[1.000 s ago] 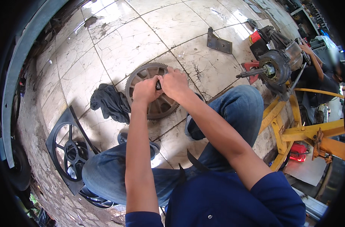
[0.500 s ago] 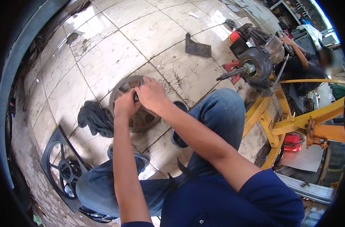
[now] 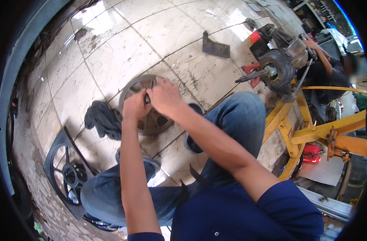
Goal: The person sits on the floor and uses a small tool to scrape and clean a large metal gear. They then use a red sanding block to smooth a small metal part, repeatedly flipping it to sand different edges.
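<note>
A large grey-brown spoked gear wheel point(image 3: 155, 127) with a toothed rim lies on the tiled floor in front of me. Over its middle my left hand point(image 3: 135, 106) is closed, thumb and fingers bent at the hub. Pressed beside it, my right hand point(image 3: 166, 97) also has its fingers curled, and they cover part of the upper right spokes. A small dark part point(image 3: 147, 99) shows between the two hands; how each hand grips it is hidden. Crumpled black cloth point(image 3: 103, 119) lies against the wheel's left side.
At left leans a black spoked frame point(image 3: 57, 164). An L-shaped metal bracket point(image 3: 216, 49) lies on the floor ahead. To the right, a greasy machine assembly point(image 3: 276, 68) with a protruding shaft stands by a yellow metal stand point(image 3: 286, 138). Another person point(image 3: 326, 74) works behind it.
The view has shifted slightly, so the floor things sit a little differently. Both hands stay at the wheel's hub, with only a slight change in position.
</note>
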The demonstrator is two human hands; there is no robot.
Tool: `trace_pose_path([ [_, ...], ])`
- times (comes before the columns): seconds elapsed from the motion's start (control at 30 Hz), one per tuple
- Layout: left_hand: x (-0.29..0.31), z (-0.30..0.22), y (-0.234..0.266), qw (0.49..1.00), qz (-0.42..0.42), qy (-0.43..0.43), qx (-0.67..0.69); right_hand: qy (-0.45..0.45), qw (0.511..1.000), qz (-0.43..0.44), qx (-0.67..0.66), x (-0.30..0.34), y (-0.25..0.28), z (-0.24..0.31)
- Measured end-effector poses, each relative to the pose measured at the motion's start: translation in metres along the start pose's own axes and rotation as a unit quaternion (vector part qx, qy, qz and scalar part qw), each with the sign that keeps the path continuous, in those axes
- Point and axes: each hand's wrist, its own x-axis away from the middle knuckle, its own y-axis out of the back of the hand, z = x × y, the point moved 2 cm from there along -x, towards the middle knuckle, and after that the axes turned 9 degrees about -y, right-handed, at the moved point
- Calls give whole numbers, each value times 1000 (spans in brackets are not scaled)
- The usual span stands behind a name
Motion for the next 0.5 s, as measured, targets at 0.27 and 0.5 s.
trace_pose_path([
  [0.27, -4, -13, 9, 999, 24, -22, 6, -17, 1000, -10, 6, -17, -13, -13],
  [0.5, -1, 4, 14, 994, -48, 69, 73, -38, 965, -131, -224, -26, 29, -8],
])
